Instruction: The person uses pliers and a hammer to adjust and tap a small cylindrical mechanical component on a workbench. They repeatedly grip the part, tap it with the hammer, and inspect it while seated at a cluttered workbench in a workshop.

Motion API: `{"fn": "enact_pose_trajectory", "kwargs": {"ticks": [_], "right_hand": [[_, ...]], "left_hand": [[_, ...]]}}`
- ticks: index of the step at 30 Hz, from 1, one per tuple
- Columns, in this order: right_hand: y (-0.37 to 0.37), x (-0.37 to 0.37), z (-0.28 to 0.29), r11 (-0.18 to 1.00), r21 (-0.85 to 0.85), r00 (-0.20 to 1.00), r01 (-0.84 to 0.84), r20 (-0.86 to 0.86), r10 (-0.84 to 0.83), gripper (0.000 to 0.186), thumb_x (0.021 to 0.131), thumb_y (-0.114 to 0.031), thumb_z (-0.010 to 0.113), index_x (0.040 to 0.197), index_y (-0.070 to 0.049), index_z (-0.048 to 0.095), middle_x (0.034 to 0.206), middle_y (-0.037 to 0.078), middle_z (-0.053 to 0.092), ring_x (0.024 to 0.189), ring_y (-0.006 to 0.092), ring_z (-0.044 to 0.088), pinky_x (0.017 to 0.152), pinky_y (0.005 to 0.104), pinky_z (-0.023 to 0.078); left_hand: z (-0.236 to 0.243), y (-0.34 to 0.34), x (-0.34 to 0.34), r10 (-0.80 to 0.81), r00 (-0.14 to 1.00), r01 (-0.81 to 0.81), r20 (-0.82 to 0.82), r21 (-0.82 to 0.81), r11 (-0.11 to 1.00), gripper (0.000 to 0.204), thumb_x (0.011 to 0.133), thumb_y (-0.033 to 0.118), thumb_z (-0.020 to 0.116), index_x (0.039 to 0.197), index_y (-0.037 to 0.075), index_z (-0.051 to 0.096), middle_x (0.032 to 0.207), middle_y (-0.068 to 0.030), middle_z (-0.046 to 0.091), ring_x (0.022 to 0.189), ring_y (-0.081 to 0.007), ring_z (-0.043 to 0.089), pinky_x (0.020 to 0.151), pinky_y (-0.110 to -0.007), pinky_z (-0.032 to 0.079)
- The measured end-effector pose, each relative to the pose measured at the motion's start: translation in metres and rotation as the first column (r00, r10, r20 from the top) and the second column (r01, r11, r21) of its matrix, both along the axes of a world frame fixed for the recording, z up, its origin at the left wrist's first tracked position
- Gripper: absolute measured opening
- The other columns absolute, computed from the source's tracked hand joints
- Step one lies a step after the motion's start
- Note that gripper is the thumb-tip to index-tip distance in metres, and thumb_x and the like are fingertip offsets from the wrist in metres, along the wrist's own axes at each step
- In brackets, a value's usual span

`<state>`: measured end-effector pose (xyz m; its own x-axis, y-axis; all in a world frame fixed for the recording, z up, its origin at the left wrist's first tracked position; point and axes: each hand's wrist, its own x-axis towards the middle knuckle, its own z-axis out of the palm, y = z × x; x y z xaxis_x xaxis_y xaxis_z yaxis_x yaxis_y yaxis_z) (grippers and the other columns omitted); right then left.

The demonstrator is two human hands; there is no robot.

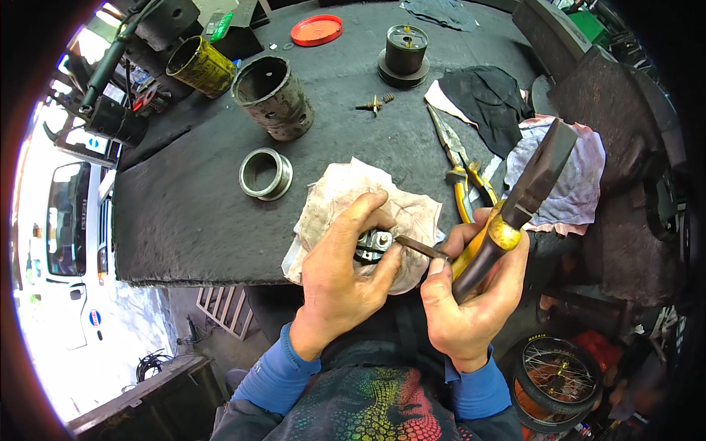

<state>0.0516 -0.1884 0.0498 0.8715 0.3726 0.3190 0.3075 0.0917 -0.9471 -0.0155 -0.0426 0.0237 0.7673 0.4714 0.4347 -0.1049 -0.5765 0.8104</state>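
My left hand point(342, 275) grips a small dark metal part point(373, 246) that rests on a stained rag point(353, 195) at the near edge of the black workbench point(191, 213). My right hand point(471, 294) is closed around a pair of pliers point(522, 202) with yellow and black handles, jaws pointing up and away to the right. The same hand pinches a thin metal rod point(419, 248) whose tip touches the small part.
On the bench lie needle-nose pliers point(460, 173) with yellow handles, a metal ring point(265, 174), a perforated steel cylinder point(273, 97), a yellow can point(200, 66), a red lid point(316, 30), a black round part point(404, 53), a brass screw point(373, 104) and cloths point(566, 176). A spoked wheel point(555, 378) is lower right.
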Motion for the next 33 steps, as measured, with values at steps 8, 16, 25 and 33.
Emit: {"fn": "enact_pose_trajectory", "kwargs": {"ticks": [8, 16, 25, 33], "right_hand": [[0.002, 0.003, -0.001, 0.998, -0.051, 0.997, -0.021, 0.068, 0.024, 0.069, 0.080, 0.009, 0.062, 0.146, 0.003, 0.042, 0.122, 0.009, 0.051, 0.096, 0.0138, 0.056, 0.080, 0.0274, 0.052], [0.003, 0.005, 0.005, 0.992, -0.124, 0.996, -0.036, 0.076, 0.046, 0.072, 0.079, 0.011, 0.061, 0.148, 0.002, 0.042, 0.106, 0.008, 0.054, 0.091, 0.0105, 0.053, 0.077, 0.0232, 0.047], [0.011, 0.013, 0.012, 0.986, -0.137, 0.985, -0.091, 0.136, 0.110, 0.074, 0.078, 0.012, 0.062, 0.149, 0.002, 0.043, 0.109, 0.007, 0.054, 0.093, 0.0098, 0.054, 0.081, 0.0226, 0.048], [0.006, 0.009, 0.011, 0.989, -0.143, 0.988, -0.049, 0.138, 0.069, 0.070, 0.080, 0.012, 0.061, 0.147, 0.001, 0.043, 0.106, 0.008, 0.054, 0.091, 0.0117, 0.054, 0.081, 0.0241, 0.047]], "left_hand": [[-0.001, 0.003, 0.000, -0.014, 1.000, 0.013, 0.008, 0.021, 1.000, 0.069, 0.081, -0.007, 0.083, 0.146, 0.001, 0.062, 0.107, -0.0114, 0.077, 0.101, -0.0237, 0.077, 0.092, -0.034, 0.059], [0.000, 0.003, 0.000, -0.012, 1.000, 0.013, -0.013, 0.048, 0.999, 0.070, 0.079, -0.009, 0.081, 0.145, -0.002, 0.060, 0.107, -0.0111, 0.080, 0.104, -0.0172, 0.076, 0.097, -0.031, 0.058], [-0.003, 0.003, 0.000, -0.016, 1.000, 0.016, 0.012, 0.007, 1.000, 0.063, 0.081, -0.005, 0.083, 0.141, 0.004, 0.066, 0.111, -0.0132, 0.076, 0.101, -0.0272, 0.077, 0.091, -0.037, 0.060], [-0.001, 0.002, -0.001, -0.015, 1.000, 0.015, -0.006, 0.005, 1.000, 0.058, 0.081, -0.003, 0.084, 0.137, 0.004, 0.067, 0.110, -0.0129, 0.075, 0.101, -0.0298, 0.076, 0.089, -0.039, 0.059]]}}
